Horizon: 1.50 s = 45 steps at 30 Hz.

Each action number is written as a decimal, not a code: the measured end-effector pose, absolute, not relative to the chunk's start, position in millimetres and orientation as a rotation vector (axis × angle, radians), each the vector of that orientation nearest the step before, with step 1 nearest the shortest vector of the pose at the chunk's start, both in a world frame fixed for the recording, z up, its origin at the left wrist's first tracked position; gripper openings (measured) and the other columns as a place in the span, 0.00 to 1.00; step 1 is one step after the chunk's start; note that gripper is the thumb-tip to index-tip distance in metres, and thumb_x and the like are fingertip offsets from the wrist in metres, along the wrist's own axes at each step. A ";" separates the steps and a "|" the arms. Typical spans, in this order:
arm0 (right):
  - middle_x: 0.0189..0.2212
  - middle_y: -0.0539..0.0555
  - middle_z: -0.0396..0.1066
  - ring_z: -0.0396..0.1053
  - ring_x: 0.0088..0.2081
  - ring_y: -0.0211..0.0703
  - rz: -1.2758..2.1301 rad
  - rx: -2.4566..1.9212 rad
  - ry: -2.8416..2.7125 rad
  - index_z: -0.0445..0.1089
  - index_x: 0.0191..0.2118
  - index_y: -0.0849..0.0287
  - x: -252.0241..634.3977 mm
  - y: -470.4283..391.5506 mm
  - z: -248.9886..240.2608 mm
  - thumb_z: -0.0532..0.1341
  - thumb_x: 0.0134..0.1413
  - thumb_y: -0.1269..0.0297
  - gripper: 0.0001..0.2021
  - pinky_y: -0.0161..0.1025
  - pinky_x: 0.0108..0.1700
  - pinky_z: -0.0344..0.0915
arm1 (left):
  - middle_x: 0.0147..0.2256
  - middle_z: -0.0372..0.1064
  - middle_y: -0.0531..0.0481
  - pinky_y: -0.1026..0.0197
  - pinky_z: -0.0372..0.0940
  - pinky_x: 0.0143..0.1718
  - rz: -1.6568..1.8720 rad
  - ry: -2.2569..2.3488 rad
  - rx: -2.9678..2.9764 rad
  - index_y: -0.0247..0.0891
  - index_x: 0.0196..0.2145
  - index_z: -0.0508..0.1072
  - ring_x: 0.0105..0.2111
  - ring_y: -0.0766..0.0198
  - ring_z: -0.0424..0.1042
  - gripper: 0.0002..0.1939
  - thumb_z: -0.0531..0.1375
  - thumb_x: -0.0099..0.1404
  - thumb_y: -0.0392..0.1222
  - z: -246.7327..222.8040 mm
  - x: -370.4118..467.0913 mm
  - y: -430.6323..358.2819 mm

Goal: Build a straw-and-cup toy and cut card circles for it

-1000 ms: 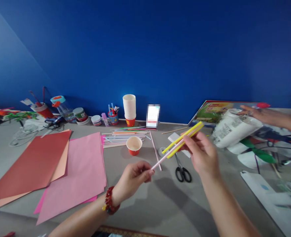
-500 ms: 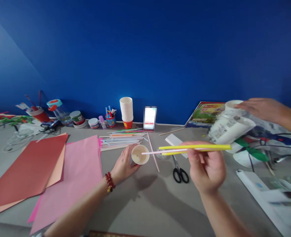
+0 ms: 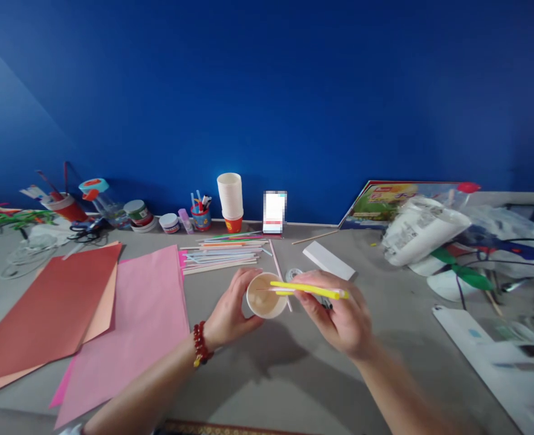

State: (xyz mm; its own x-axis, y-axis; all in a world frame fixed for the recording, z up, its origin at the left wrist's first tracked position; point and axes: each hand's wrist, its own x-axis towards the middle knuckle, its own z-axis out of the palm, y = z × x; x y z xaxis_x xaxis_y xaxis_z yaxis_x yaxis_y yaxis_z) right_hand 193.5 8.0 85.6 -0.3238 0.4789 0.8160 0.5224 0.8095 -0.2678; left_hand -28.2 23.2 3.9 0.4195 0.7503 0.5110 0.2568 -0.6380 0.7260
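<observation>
My left hand (image 3: 235, 308) is wrapped round a white paper cup (image 3: 266, 310), its open mouth tilted toward me. Yellow and pale pink straws (image 3: 315, 289) lie across the fingers of my right hand (image 3: 339, 317), which grips them. Their left ends reach over the cup's rim, and a thin pink one points into its mouth. Mostly covered by my right hand are the black-handled scissors (image 3: 327, 303). Behind the cup, a loose pink straw (image 3: 275, 260) rests on the grey table.
Red paper (image 3: 63, 302) and pink paper (image 3: 135, 332) sheets cover the left side. Further back are several loose straws (image 3: 224, 257), a stack of paper cups (image 3: 231, 196) and a phone (image 3: 274, 211). Plastic-wrapped cups (image 3: 423, 232) and a white folded card (image 3: 328, 260) lie to the right.
My right hand has moved left with the straws, bringing their ends over the cup. The cup has shifted slightly right and nearer. Another person's hand at the right has gone out of view.
</observation>
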 end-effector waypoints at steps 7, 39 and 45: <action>0.36 0.55 0.78 0.77 0.37 0.46 -0.045 -0.724 -1.983 0.67 0.50 0.55 197.3 11.3 87.2 0.59 0.62 0.72 0.12 0.40 0.39 0.74 | 0.58 0.58 0.38 0.41 0.56 0.60 1.145 0.864 2.120 0.44 0.62 0.52 0.60 0.45 0.58 0.43 0.65 0.52 0.30 3.6 -30.4 23.2; 0.32 0.53 0.75 0.70 0.34 0.45 0.230 -0.938 -2.291 0.72 0.38 0.57 182.7 15.5 86.0 0.58 0.62 0.70 0.05 0.40 0.37 0.65 | 0.55 0.61 0.39 0.44 0.63 0.55 1.215 0.843 2.100 0.45 0.61 0.56 0.57 0.47 0.63 0.37 0.64 0.57 0.35 8.1 -27.8 18.7; 0.29 0.52 0.74 0.68 0.31 0.43 0.120 -0.951 -2.273 0.72 0.38 0.58 183.1 9.2 86.8 0.57 0.63 0.69 0.06 0.37 0.32 0.61 | 0.55 0.61 0.39 0.43 0.61 0.56 1.274 0.745 2.091 0.46 0.61 0.56 0.57 0.47 0.62 0.37 0.65 0.57 0.36 7.6 -27.5 19.6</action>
